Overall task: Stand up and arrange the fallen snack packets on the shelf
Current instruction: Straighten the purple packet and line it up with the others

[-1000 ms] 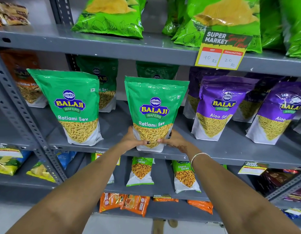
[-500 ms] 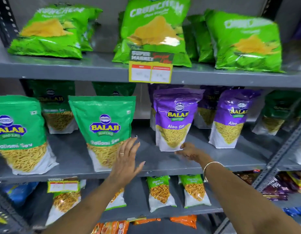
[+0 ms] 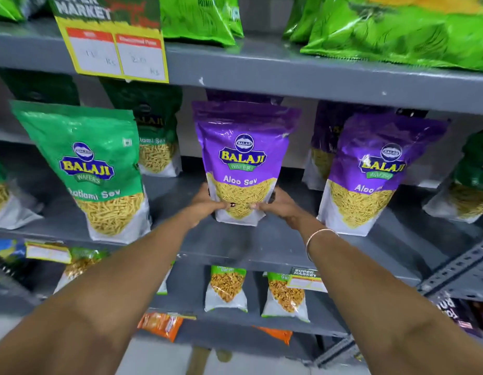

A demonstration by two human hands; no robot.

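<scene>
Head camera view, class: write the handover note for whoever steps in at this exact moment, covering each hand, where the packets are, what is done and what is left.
Left hand and right hand grip the lower corners of the purple Aloo Sev packet, upright on the middle shelf.
Done: green Ratlami Sev packet and second Aloo Sev packet stand in the front row.
Left: release this one, then check the rear packets.

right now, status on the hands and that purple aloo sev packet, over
Left hand and right hand both gripping the purple Aloo Sev packet at its base. Packet upright on the middle shelf. Nothing in the way.
</scene>
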